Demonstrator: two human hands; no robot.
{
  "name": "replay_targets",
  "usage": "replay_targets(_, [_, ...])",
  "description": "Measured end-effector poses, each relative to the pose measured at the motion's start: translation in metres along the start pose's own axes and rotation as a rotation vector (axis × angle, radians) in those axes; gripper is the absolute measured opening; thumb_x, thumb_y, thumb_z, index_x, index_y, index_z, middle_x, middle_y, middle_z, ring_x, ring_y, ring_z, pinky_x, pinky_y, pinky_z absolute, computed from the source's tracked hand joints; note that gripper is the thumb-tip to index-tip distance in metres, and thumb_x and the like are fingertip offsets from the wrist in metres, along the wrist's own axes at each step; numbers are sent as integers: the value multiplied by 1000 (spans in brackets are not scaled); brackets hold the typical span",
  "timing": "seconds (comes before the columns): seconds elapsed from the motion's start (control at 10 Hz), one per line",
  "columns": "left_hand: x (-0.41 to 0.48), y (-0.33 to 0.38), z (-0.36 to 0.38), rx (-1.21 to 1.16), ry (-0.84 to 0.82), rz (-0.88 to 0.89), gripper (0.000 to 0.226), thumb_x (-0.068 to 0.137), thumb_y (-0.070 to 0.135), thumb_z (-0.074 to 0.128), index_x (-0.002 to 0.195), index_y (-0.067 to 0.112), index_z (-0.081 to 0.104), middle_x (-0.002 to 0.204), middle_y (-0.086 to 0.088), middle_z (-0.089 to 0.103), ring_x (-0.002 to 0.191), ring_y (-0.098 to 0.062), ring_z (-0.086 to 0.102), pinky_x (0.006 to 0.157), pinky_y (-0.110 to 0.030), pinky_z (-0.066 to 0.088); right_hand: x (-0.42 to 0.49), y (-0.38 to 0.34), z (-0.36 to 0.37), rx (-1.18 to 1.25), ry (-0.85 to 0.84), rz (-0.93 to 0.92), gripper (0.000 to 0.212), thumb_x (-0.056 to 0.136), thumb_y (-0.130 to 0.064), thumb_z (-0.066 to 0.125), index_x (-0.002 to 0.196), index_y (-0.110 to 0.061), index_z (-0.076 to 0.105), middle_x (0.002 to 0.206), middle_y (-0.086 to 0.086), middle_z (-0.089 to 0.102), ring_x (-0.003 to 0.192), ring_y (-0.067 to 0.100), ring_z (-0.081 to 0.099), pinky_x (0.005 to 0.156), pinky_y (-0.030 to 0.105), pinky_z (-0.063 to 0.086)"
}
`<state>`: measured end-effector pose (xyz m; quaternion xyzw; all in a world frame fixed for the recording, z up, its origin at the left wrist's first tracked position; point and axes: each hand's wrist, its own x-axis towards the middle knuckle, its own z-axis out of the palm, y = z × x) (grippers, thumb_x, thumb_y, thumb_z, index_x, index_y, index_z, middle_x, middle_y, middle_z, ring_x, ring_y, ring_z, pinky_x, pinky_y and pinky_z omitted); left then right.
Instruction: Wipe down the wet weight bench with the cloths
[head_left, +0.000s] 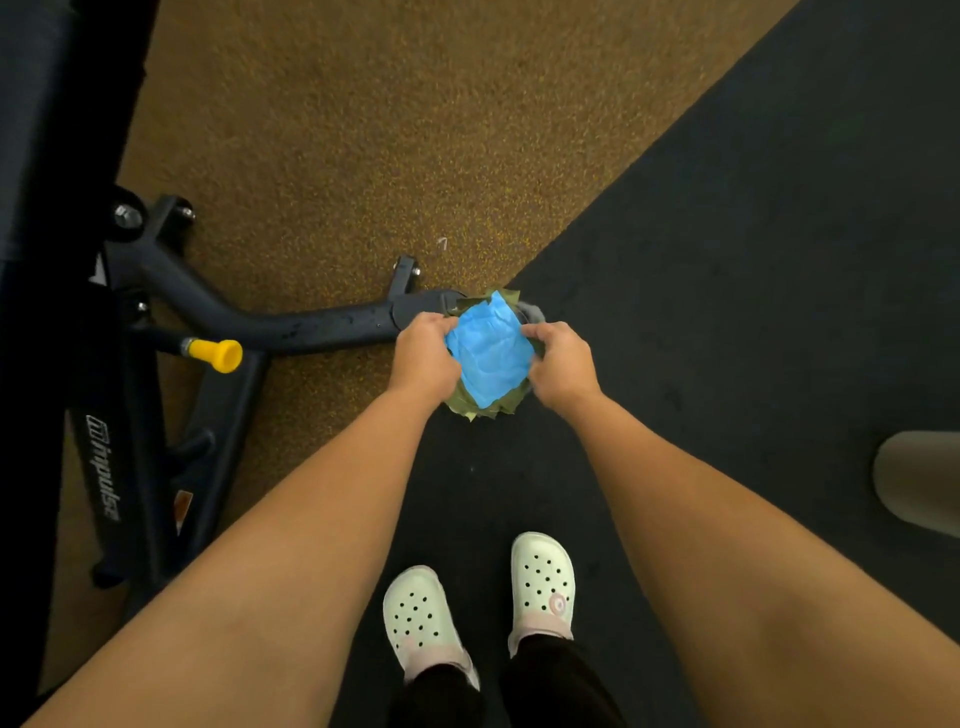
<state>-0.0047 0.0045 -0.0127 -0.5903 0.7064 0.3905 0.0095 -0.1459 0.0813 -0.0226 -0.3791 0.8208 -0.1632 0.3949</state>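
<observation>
**Cloths held at the end of the bench leg, both hands gripping**

Writing: the only legible mark is the white word "impulse" on the label (104, 467) along the lower bar of the bench frame (311, 327). An orange sticker (182, 506) sits just beside it; its print is too small to read. Your right shoe (543, 582) carries a round pink badge, not legible.

Hands: your left hand (423, 353) has its fingers curled over the left edge of the blue cloth (491, 353). Your right hand (561, 364) pinches the right edge. The blue cloth lies flat on top of a green cloth (462, 405), whose corners stick out above and below it. Both cloths sit over the far end of the frame's leg, where the leg meets the seam between the two floors.

Bench: the black pad (47, 130) runs along the left edge of view. A yellow knob (221, 355) points out from the frame toward you.

Edges and room: the brown speckled floor (363, 130) lies open beyond the leg, with one small pale scrap (442, 241) on it. The dark mat (753, 260) is open to your right as far as a grey rounded object (919, 483) at the right edge, which cannot be identified. Your left shoe (421, 618) stands on the mat, near the frame's lower bar.
</observation>
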Motion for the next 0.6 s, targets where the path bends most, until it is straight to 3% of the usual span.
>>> replay_targets(0.1, [9,-5,6,10,8,-21,34,87,0,61,120,8,65,127,-8,53,113,-25,53,86,-21,34,8,3,4,-7,-5,3,50,88,7,51,135,-8,55,126,9,51,114,28,53,97,35,47])
replay_targets(0.2, [17,-9,12,30,-21,-43,45,88,-4,58,130,10,59,132,-7,49,120,-26,50,95,-25,37,13,7,6,-44,-27,27,53,88,7,50,139,-9,50,131,9,48,119,27,49,99,28,39])
replay_targets(0.4, [21,-15,18,158,-177,-33,53,90,3,56,139,19,47,138,-11,38,123,-32,47,103,-38,40,14,8,4,-93,-85,72,55,89,-3,54,140,-20,45,138,10,32,126,30,41,98,35,44])
replay_targets(0.5, [16,-12,13,239,-269,-82,67,91,6,55,151,22,30,155,-11,18,140,-32,28,112,-43,33,6,0,-2,-228,-128,85,58,88,-8,57,142,-22,41,148,11,19,137,30,25,96,40,45])
replay_targets(0.6, [10,-1,4,311,-262,-75,64,91,10,55,149,19,30,156,-11,17,140,-33,24,109,-43,33,0,-11,-9,-322,-110,47,57,87,-11,59,141,-19,42,146,11,21,135,30,25,94,42,47])
